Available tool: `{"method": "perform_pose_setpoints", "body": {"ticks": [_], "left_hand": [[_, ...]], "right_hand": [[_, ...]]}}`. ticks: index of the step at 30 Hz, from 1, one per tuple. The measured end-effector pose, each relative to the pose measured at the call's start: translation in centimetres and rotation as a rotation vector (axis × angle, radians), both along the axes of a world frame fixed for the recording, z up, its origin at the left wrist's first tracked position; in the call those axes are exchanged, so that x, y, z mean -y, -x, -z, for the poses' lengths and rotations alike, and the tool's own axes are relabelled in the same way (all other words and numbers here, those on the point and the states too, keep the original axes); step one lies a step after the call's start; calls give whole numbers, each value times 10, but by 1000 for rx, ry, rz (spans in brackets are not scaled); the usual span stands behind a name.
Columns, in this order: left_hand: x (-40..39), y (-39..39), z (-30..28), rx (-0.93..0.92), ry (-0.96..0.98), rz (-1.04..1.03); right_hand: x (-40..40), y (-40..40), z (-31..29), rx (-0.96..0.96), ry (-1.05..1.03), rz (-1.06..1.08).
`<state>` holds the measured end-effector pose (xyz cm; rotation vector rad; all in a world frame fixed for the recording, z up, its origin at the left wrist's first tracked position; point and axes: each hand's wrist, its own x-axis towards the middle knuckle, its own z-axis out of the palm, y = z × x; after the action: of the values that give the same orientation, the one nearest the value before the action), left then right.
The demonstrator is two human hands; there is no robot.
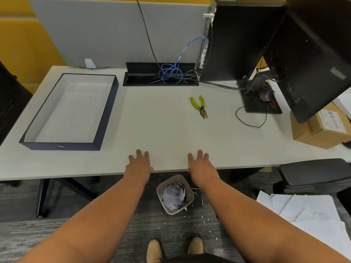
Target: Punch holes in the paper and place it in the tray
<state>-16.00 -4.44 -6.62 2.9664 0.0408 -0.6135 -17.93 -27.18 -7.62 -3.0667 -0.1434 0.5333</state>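
A dark blue tray (106, 114) with a white inside lies on the left of the desk and holds nothing. A hand punch with yellow-green handles (199, 105) lies right of the desk's middle, untouched. My left hand (138, 164) and my right hand (200, 163) rest flat on the desk's front edge, fingers straight, thumbs at the rim, holding nothing. A stack of white paper sheets (307, 215) lies off the desk at the lower right, beside the chair.
A black monitor (311, 54) on its stand, a mouse and a computer tower (237, 40) fill the back right. Cardboard boxes (322, 131) sit at the right edge. A cable slot with blue wires (161, 74) is at the back. A bin of paper scraps (174, 194) stands under the desk.
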Motion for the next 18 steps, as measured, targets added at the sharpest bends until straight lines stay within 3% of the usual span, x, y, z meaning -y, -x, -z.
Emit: {"method": "perform_pose_setpoints", "body": {"ticks": [13,18], "left_hand": [[-7,2,-6,-59,24,38],[-14,-9,-39,-45,-57,118]], "right_hand": [[-4,2,-18,-84,-62,45],[2,-8,-46,-65,-90,50]]}}
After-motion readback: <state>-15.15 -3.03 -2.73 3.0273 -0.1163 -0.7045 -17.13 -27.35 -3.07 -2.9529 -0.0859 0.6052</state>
